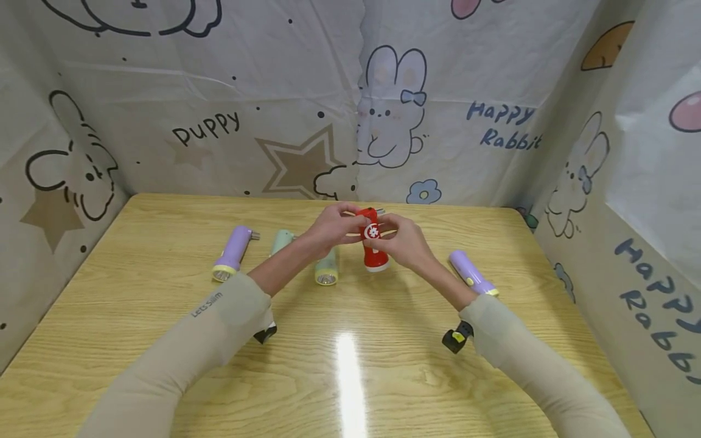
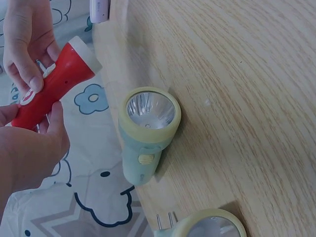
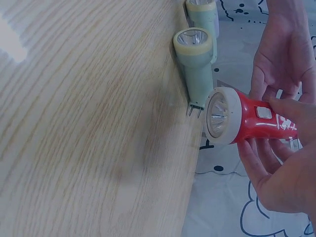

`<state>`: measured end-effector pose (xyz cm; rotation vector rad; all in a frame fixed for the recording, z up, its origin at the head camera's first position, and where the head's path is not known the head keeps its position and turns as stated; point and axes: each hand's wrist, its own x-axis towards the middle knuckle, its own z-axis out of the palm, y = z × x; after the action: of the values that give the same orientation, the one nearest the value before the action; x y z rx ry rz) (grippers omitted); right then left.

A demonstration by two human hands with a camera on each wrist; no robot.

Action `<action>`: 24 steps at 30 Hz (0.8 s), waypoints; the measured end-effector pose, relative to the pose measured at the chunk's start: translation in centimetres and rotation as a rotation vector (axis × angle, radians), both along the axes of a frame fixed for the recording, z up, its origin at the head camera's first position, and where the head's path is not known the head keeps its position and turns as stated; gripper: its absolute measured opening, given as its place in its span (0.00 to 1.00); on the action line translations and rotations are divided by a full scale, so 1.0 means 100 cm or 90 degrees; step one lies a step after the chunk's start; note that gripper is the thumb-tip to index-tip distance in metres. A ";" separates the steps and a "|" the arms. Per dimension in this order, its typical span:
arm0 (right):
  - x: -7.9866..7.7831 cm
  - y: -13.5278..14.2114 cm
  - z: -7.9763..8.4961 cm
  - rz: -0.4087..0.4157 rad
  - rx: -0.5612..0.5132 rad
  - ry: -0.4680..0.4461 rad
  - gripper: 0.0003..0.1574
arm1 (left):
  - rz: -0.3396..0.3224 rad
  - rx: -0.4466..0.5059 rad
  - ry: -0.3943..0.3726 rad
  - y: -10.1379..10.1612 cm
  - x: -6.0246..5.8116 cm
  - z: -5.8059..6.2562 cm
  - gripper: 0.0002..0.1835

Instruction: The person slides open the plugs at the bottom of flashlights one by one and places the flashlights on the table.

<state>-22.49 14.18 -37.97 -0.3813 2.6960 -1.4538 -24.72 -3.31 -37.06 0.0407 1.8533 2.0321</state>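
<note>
Both hands hold a red flashlight (image 1: 375,254) with a white rim above the far part of the table. Its lens end points down toward the table, and metal plug prongs stick out at its upper end in the head view. My left hand (image 1: 335,229) grips the upper part from the left. From the right, my right hand (image 1: 404,241) pinches the body beside the white printed emblem. In the right wrist view, a white switch (image 3: 264,112) shows on the flashlight's side, near the left thumb. The fingers hide part of the red body.
Two pale green flashlights (image 1: 327,267) lie left of the red one, one partly behind the left forearm. A purple flashlight (image 1: 234,249) lies farther left, another purple flashlight (image 1: 470,271) at right. Printed cloth (image 1: 306,79) hangs around the wooden table (image 1: 405,377).
</note>
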 end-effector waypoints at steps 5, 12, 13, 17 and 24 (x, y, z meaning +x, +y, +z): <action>0.000 0.002 -0.001 0.006 -0.012 -0.002 0.25 | -0.009 0.003 -0.006 0.001 0.000 0.000 0.17; 0.001 0.003 -0.004 -0.003 0.012 0.027 0.24 | -0.010 -0.011 -0.009 0.006 0.000 0.000 0.17; 0.001 0.003 -0.005 -0.007 0.017 0.029 0.24 | -0.009 -0.010 -0.009 0.007 -0.001 0.000 0.17; 0.000 0.003 -0.006 -0.021 0.029 0.030 0.24 | -0.003 -0.004 -0.014 0.010 -0.002 -0.002 0.19; -0.002 0.006 -0.009 -0.056 0.038 0.006 0.25 | 0.003 -0.024 -0.015 0.014 -0.002 -0.008 0.23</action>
<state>-22.65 14.78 -38.90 -0.2687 2.7894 -1.3910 -24.87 -1.91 -37.87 0.0027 1.8781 1.9918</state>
